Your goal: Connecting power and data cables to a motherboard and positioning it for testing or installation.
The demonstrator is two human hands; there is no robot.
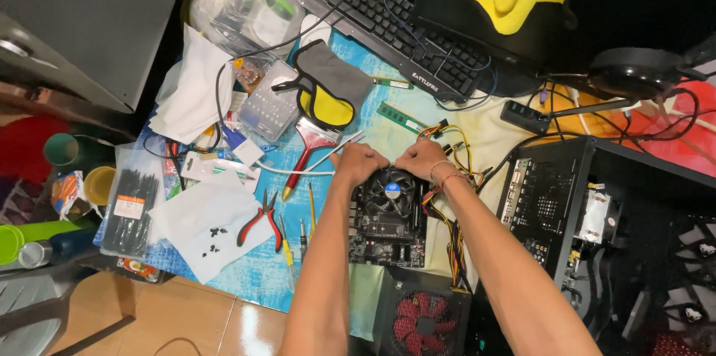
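A black motherboard lies flat on the blue mat, with a round black cooler fan mounted near its far end. My left hand presses with curled fingers on the fan's far left corner. My right hand, with bands at the wrist, grips the fan's far right corner. A bundle of yellow, red and black cables runs just right of that hand. Whether either hand pinches a small part is hidden by the knuckles.
Red-handled pliers, screwdrivers and a red brush lie left of the board. A power supply with a red fan sits near me. An open black computer case stands right. A keyboard lies at the back.
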